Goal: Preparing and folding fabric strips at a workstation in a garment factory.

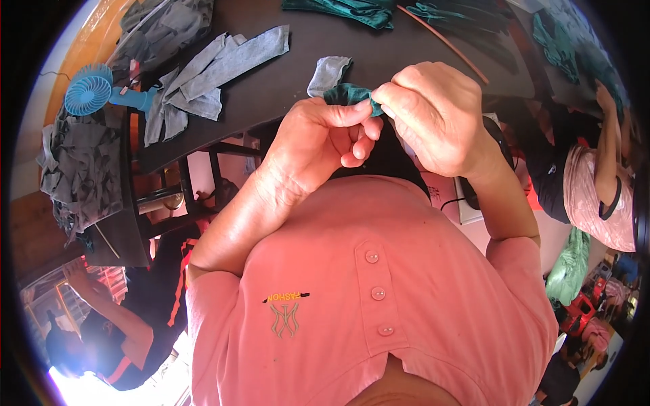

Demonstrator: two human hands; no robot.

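A small gathered piece of dark green velvety fabric (345, 92) is held up between my two hands in front of my chest. The thumb of my left hand (318, 139) presses on it, with the other fingers curled below. At its right end my right hand (437, 115) pinches with thumb and forefinger; whatever is between those tips is too small to make out. Just beyond the fabric lies a short grey cloth piece (329, 73) on the dark table (271, 84).
Grey cloth strips (230, 64) lie at left beside a blue handheld fan (89, 89). Dark grey cloth bundles (81, 172) hang at the left edge. Green fabric (349, 9) and a thin wooden stick (443, 42) lie at the far side. Other people work at both sides.
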